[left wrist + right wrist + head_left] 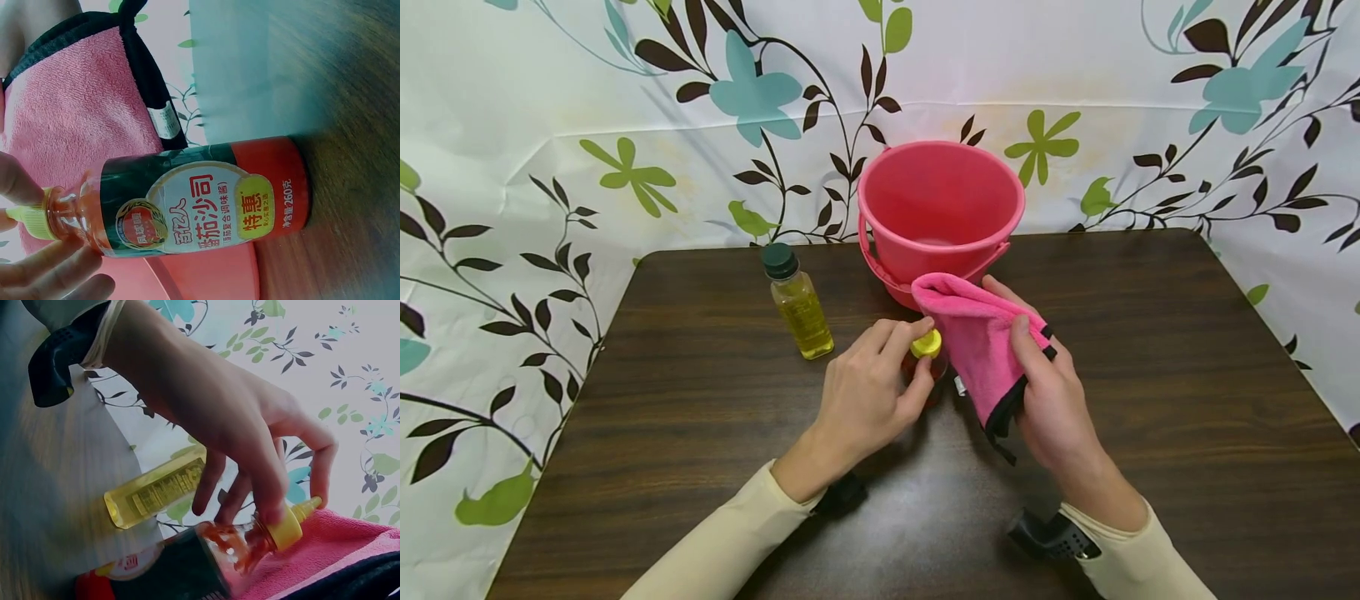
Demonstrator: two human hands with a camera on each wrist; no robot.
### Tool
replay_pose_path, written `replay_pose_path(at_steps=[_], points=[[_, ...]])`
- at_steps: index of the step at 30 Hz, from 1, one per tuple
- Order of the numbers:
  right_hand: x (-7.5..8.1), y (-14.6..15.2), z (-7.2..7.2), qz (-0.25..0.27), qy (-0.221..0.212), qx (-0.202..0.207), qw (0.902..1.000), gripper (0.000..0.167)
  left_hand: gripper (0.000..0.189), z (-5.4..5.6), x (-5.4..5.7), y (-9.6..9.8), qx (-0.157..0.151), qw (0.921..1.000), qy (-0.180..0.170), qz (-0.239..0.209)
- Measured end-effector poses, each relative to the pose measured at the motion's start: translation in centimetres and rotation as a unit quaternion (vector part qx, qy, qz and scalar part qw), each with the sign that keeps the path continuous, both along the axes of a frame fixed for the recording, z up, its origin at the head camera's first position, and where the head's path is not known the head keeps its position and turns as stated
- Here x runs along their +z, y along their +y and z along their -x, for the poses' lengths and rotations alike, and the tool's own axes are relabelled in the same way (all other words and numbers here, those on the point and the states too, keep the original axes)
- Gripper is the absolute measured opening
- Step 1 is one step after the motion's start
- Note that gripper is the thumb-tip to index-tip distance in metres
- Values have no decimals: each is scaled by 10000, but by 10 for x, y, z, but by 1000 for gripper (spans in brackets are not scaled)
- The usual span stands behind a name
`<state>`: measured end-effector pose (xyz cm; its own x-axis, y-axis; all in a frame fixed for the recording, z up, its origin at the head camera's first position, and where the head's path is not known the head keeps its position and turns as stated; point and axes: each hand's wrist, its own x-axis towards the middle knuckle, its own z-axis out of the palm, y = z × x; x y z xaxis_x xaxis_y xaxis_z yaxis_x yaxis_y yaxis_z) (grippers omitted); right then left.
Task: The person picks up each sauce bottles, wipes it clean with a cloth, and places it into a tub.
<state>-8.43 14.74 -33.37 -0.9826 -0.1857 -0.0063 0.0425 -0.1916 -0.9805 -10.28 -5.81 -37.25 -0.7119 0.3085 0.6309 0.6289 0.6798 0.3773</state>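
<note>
- Cream sleeves [722, 546] reach in over the table's near edge, with a dark band and black device [1052, 535] at the right wrist.
- Left hand [868, 387]: partly curled, thumb and forefinger pinching the yellow cap [927, 343] of the sauce bottle [206, 200].
- The sauce bottle stands upright on the table [1150, 350], in from the far edge and just in front of the bucket, its red base on the wood.
- Right hand [1052, 400]: closed on the pink cloth [973, 342], thumb on top, fingers behind; the folded, black-edged cloth hangs just beside the sauce bottle. Whether it touches the bucket, I cannot tell.
- The bucket [925, 265], pink, stands against the middle of the far edge, handle down.
- A green-capped bottle [805, 317] of yellow liquid stands left of it, toward the far left corner.
- Beyond the far edge hangs a flowered sheet [1112, 67].
</note>
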Motion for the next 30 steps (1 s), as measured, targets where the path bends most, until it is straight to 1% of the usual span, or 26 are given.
replay_pose_path(at_steps=[3,7,13,16,19,23,27,30], points=[[-2,-3,0,-4,66,110,9999,51,36,0,0,1,109,9999,24,9],[-6,-8,-1,-11,277,290,9992,52,36,-1,-1,2,225,9997,37,1],[-14,-16,-1,-223,549,485,9971,52,36,-1,-3,4,178,9998,-31,-70],[-21,-22,2,-336,755,663,9944,53,35,-1,-3,4,133,9998,44,-105],[-30,-26,6,-311,826,789,9930,54,35,0,-4,5,69,9998,117,-150],[-41,-30,12,-394,721,760,9937,52,37,1,-5,6,-22,9998,117,-184],[-48,-32,15,-565,526,688,9946,49,39,1,-4,6,-45,9998,86,-171],[-56,-31,16,-747,89,499,9959,48,41,0,-4,6,-27,9999,26,-155]])
